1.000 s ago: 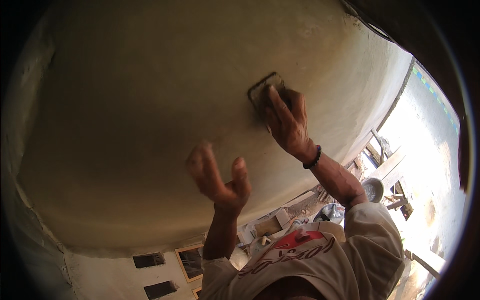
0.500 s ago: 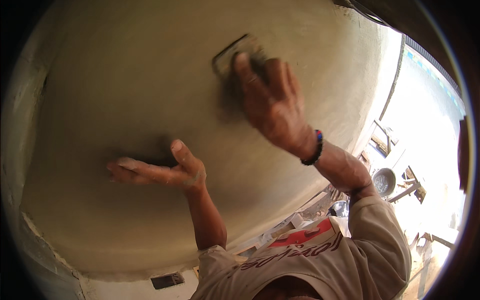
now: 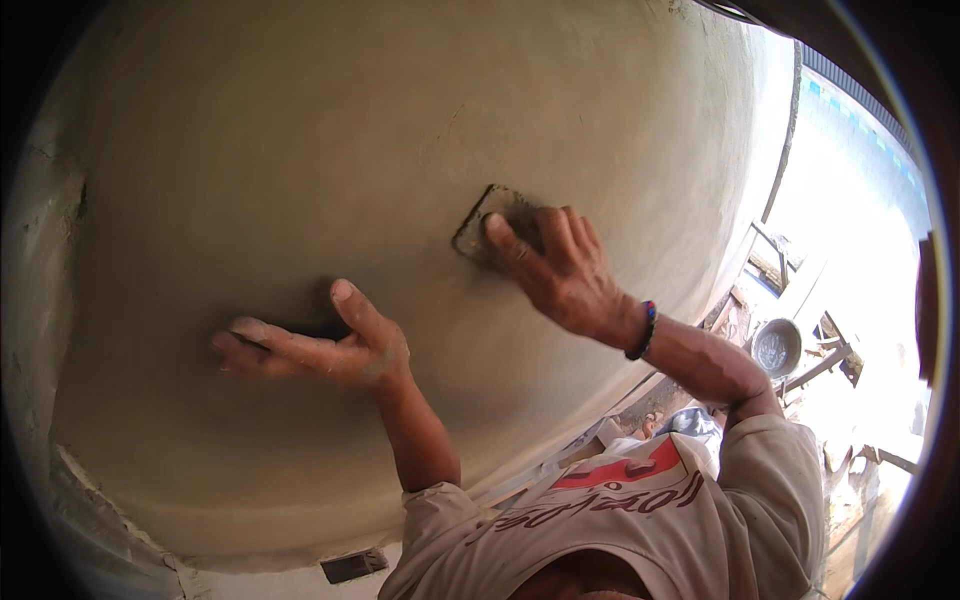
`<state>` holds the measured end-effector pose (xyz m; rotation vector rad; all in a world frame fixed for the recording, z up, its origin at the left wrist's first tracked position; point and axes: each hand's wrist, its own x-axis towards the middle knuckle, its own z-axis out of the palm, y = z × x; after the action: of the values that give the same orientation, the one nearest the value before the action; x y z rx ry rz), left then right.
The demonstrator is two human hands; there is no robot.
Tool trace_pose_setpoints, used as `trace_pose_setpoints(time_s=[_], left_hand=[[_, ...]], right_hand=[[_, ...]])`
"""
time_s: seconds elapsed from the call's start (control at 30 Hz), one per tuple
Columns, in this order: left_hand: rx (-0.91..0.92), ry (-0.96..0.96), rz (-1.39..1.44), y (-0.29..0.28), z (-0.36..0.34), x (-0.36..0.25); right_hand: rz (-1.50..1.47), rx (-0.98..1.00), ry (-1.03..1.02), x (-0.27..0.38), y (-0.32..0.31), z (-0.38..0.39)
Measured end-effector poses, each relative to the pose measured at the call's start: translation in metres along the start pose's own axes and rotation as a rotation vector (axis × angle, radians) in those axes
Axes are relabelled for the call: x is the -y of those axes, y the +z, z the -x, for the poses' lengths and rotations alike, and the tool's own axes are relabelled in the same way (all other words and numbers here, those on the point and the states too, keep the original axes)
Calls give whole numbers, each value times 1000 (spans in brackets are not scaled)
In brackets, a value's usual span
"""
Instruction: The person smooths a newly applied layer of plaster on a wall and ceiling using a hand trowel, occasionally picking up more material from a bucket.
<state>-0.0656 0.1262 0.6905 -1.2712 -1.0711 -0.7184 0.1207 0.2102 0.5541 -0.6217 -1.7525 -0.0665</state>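
Observation:
Against the smooth grey-brown plastered wall, my right hand grips a flat rectangular pad with a dark edge. My thumb lies over its face and the other fingers bend round its far side; whether it is a sponge or a float I cannot tell. Lower and to the left, my left hand holds nothing. Its thumb points up and its fingers stretch out to the left, close to the wall; I cannot tell if they touch it.
A dark rectangular opening sits in the pale strip below the plaster. Rough edging bounds the wall at lower left. To the right, a round grey bucket stands among timber pieces in bright light.
My right hand has moved down the wall with the pad, and slightly to the right. My left hand stays almost where it was, fingers still stretched out.

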Motion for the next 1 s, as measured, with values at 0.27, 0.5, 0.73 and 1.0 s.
trace_pose_setpoints(time_s=[0.27,0.5,0.73,1.0], left_hand=[[18,4,20,2,9,6],[17,10,29,-1,-1,-6],[-13,-11,82,0,8,3],[-31,22,117,3,5,-2]], right_hand=[[-78,-76,-36,35,5,-53],[18,-365,380,-71,-19,-2],[13,-280,244,-61,-7,-4],[41,-262,229,-60,-6,13]])
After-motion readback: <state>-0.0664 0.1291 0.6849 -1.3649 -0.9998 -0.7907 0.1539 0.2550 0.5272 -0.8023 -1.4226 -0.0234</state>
